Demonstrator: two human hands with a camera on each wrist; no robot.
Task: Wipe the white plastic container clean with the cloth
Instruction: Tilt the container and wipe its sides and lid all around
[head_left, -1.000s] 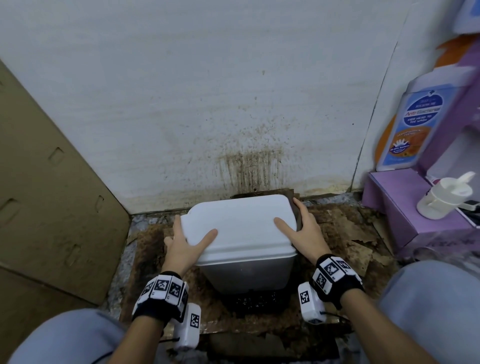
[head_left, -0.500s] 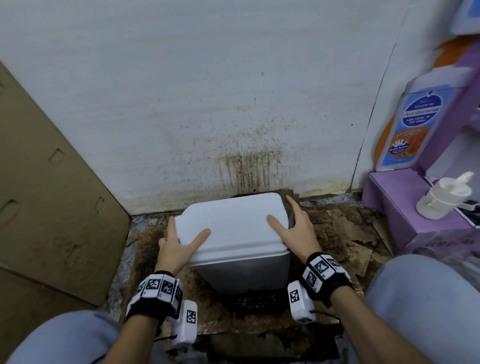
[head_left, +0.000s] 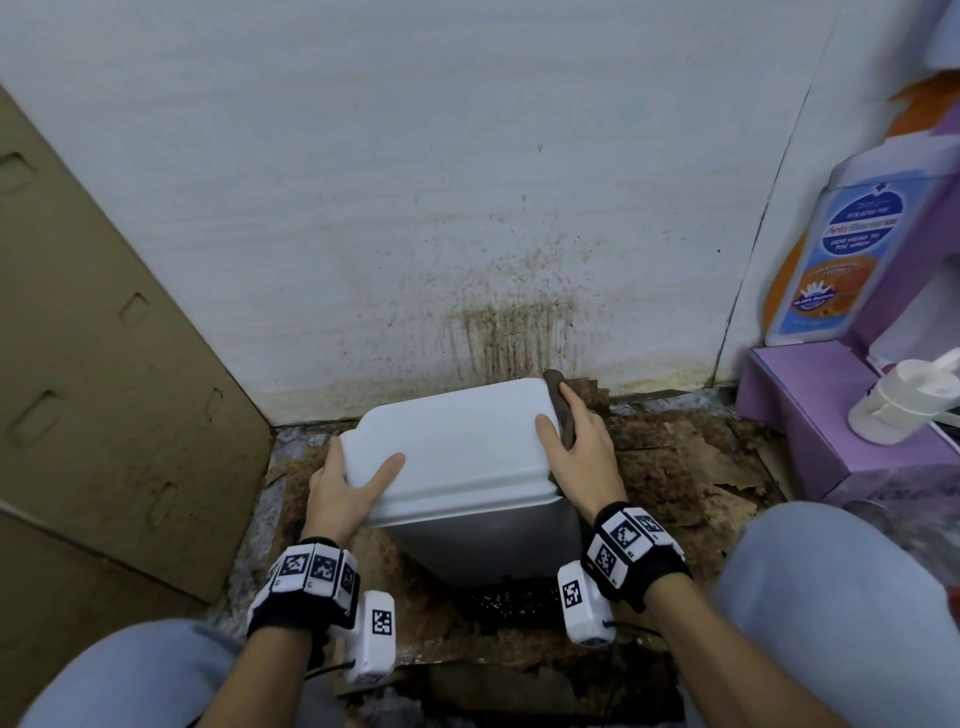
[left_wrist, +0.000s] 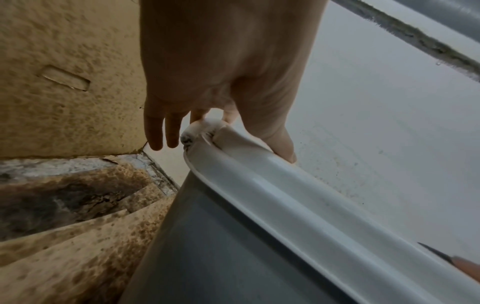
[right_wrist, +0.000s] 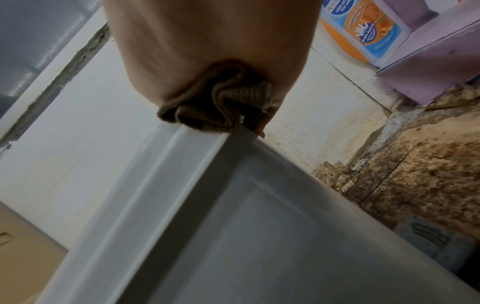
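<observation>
Container (head_left: 457, 457) shifted left between both hands.

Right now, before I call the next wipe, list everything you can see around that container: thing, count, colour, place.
white plastic container: one, white lid over a grey body, on the floor against the wall, between both hands.
cloth: one, brown, bunched under the right hand on the container's right rim.
cardboard panel: one, tan, leaning at the left.
wall: white, brown splatter stain just above the container.
floor covering: brown, stained and torn, under and around the container.
purple box: one, at the right.
wash bottle: one, blue and orange label, behind the purple box.
white cup: one, on the purple box.
left hand: grips the container's left edge.
right hand: presses the cloth to the right edge.
</observation>
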